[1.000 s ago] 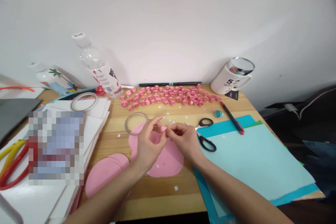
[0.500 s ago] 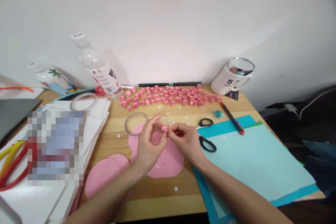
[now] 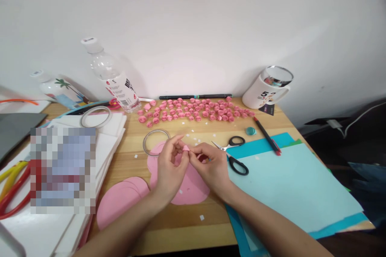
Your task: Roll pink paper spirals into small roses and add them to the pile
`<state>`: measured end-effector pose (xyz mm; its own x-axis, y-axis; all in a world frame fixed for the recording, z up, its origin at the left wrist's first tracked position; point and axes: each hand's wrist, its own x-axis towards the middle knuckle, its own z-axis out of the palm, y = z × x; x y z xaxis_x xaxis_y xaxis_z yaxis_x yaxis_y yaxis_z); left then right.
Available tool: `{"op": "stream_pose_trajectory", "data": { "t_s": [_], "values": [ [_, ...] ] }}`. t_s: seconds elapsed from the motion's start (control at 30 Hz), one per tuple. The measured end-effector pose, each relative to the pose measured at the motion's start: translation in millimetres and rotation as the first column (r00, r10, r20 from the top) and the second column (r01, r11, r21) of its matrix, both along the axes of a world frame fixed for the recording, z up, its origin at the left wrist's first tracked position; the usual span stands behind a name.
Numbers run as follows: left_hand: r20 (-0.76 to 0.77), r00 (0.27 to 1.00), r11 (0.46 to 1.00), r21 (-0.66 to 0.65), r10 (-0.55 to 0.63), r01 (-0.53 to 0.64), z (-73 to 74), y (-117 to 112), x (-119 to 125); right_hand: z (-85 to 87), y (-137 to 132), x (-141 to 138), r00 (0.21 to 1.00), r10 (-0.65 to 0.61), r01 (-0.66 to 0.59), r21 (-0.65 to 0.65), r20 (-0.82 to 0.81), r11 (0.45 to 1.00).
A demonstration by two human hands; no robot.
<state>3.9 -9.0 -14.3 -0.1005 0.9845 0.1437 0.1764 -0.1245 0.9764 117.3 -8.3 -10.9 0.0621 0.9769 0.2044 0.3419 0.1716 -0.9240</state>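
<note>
Between the fingertips of both hands is a small pink paper roll (image 3: 186,148). My left hand (image 3: 171,168) pinches it from the left, and my right hand (image 3: 211,164) grips its right side with thumb and forefinger. Beneath the hands lie pink paper circles (image 3: 193,188), partly covered by them. More pink circles (image 3: 120,200) overlap to the left, near my left forearm. Along the wall, many small rolled pink paper flowers (image 3: 196,110) sit in loose rows. Black-handled scissors (image 3: 232,152) lie open just right of my right hand.
A tape roll (image 3: 144,144) lies left of the hands. Light blue paper sheets (image 3: 295,184) cover the right side. A white mug (image 3: 265,88), a red-tipped black pen (image 3: 268,136) and a clear bottle (image 3: 111,76) stand or lie around. White papers (image 3: 108,144) are stacked at left.
My hands have turned the pink paper roll a little, and it shows less between the fingers. My right hand has shifted slightly left, uncovering the scissor blades.
</note>
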Motion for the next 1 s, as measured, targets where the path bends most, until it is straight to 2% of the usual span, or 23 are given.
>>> {"op": "stream_pose_trajectory", "data": {
  "t_s": [0.13, 0.27, 0.37, 0.57, 0.77, 0.87, 1.0],
  "values": [
    [-0.08, 0.997, 0.998, 0.055, 0.021, -0.016, -0.6, -1.9, 0.7, 1.9, 0.1, -0.6, 0.999, 0.006, -0.009, -0.055, -0.041, 0.998],
    [-0.055, 0.998, 0.999, 0.04, -0.026, 0.028, -1.4, -1.6, 0.9, 4.6, 3.1, 1.9, 0.987, -0.054, 0.023, -0.196, -0.153, 0.98],
    [-0.059, 0.998, 0.999, 0.033, -0.035, 0.037, -1.2, -1.2, 0.7, 5.3, 5.6, 4.2, 0.976, -0.074, 0.022, -0.247, -0.204, 0.969],
    [-0.169, 0.986, 1.0, 0.012, 0.0, 0.002, 3.6, -0.1, -1.7, 3.4, 2.7, 1.7, 0.976, -0.026, -0.025, -0.234, -0.214, 0.972],
    [-0.094, 0.995, 0.998, -0.053, 0.036, -0.041, 6.2, -1.9, 1.8, 2.5, -2.4, -3.9, 0.981, -0.025, -0.015, -0.208, -0.192, 0.978],
    [-0.084, 0.996, 1.0, -0.013, 0.021, -0.023, 5.4, -1.8, 1.0, 3.5, -1.9, -2.5, 0.981, -0.044, 0.006, -0.193, -0.191, 0.981],
    [-0.177, 0.984, 0.994, 0.109, 0.008, 0.011, 3.6, -1.1, -3.6, 2.3, -0.2, 1.5, 0.986, -0.06, 0.036, -0.157, -0.156, 0.987]
  ]
}}
